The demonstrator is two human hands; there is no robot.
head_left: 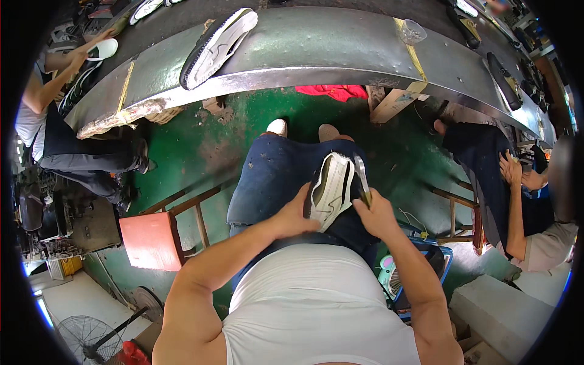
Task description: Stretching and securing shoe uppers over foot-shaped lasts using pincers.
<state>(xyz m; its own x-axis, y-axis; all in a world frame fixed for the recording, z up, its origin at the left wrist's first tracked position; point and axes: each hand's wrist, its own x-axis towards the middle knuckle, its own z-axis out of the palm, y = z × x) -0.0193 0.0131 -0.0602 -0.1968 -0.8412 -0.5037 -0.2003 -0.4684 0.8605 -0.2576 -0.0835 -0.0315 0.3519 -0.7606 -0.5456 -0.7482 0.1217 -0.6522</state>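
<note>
I take the long grey conveyor belt (316,48) as my landmark. A white-and-black shoe (219,45) lies on it, left of centre, and a clear plastic cup (412,30) stands on it further right. Below the belt's left end I see a red stool (149,240). Under its middle lies a red cloth (331,91) on the green floor (201,146).

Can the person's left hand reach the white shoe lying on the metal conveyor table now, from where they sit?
Probably not without leaning. The left hand holds the shoe on the lap, and the white shoe lies well beyond the knees on the conveyor table. Nothing blocks the way.
</note>
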